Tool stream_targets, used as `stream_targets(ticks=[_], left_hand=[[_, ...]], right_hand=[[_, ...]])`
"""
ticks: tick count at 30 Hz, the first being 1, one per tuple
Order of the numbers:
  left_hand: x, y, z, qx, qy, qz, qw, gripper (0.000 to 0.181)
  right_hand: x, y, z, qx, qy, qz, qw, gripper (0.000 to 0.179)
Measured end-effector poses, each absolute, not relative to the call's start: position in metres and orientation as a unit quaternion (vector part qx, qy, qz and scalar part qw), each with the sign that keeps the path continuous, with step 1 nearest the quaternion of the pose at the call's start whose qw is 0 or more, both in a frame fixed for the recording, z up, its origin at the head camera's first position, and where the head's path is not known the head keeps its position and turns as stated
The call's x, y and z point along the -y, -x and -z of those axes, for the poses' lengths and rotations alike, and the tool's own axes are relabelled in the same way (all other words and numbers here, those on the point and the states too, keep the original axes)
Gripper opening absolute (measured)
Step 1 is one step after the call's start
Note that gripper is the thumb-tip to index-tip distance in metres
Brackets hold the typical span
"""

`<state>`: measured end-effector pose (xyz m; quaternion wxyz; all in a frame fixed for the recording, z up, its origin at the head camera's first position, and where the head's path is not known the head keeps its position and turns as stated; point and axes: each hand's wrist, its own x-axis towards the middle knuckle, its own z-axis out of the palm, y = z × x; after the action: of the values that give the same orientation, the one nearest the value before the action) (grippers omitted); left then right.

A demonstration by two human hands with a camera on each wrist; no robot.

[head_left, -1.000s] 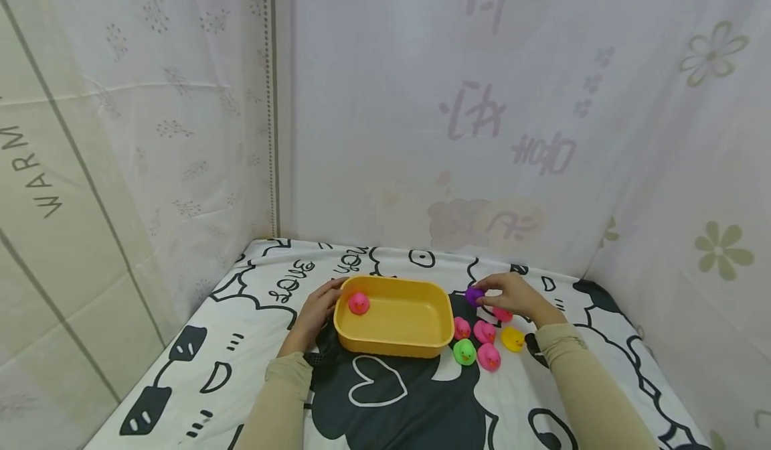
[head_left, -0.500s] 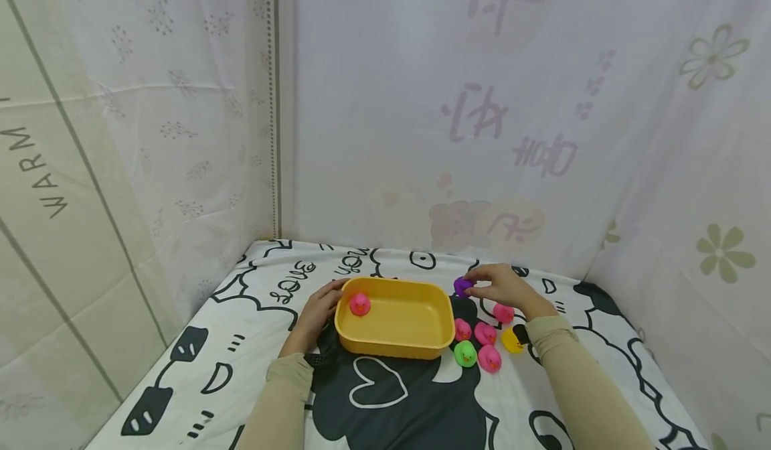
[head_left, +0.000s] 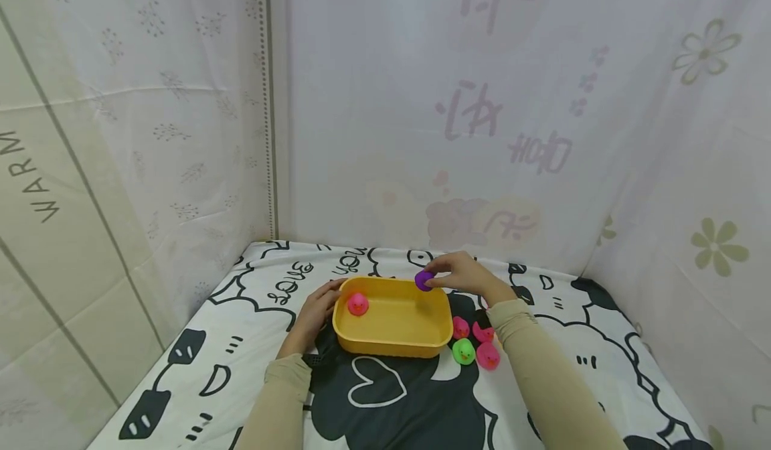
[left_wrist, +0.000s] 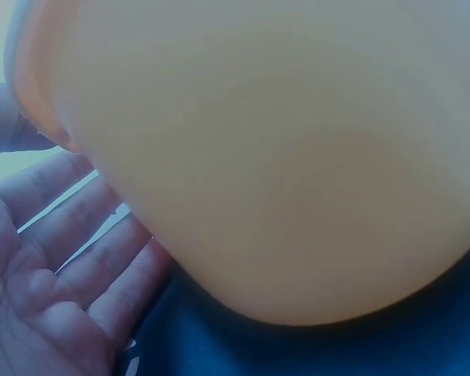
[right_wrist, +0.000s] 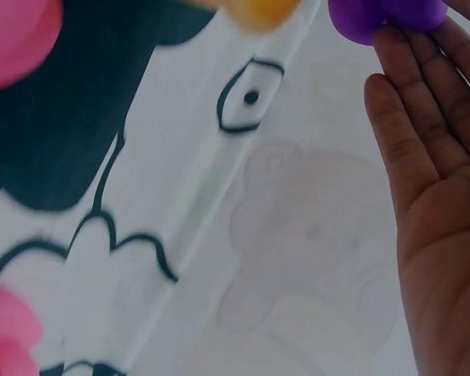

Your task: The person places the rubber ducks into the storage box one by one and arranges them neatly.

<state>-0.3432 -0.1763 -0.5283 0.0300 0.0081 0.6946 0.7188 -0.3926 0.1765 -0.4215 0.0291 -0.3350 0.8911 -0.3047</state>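
The grip of the right hand (head_left: 464, 276) pinches the purple toy (head_left: 424, 280) at the far rim of the yellow basin (head_left: 400, 323), its facing unclear. The basin's long axis runs left to right, the left hand (head_left: 315, 313) laying straight fingers against its left end.

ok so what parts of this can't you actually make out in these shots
- Head view: one pink duck's top, covered by a dark shape.
- Head view: the purple toy's details, too small and partly behind the right hand.
- Left wrist view: the left hand's fingertips, hidden by the yellow basin.
- Right wrist view: an orange-yellow thing, blurred and cut off by the top edge.
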Motion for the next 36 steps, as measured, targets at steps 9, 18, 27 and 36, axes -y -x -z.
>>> stream_targets(ticks=[9, 18, 27, 36], left_hand=[[0.177, 0.34, 0.527, -0.692, -0.002, -0.721, 0.033, 0.042], [0.177, 0.341, 0.529, -0.689, 0.004, -0.724, 0.042, 0.043], [0.178, 0.343, 0.524, -0.692, -0.009, -0.721, 0.034, 0.042], [0.175, 0.343, 0.527, -0.686, -0.009, -0.727, 0.029, 0.042]], right_hand=[[-0.136, 0.392, 0.43, -0.895, 0.335, 0.286, 0.071, 0.027], [-0.111, 0.394, 0.44, -0.88, 0.36, 0.29, 0.109, 0.028], [-0.091, 0.392, 0.444, -0.889, 0.369, 0.241, 0.122, 0.025], [-0.085, 0.39, 0.455, -0.894, 0.366, 0.228, 0.122, 0.023]])
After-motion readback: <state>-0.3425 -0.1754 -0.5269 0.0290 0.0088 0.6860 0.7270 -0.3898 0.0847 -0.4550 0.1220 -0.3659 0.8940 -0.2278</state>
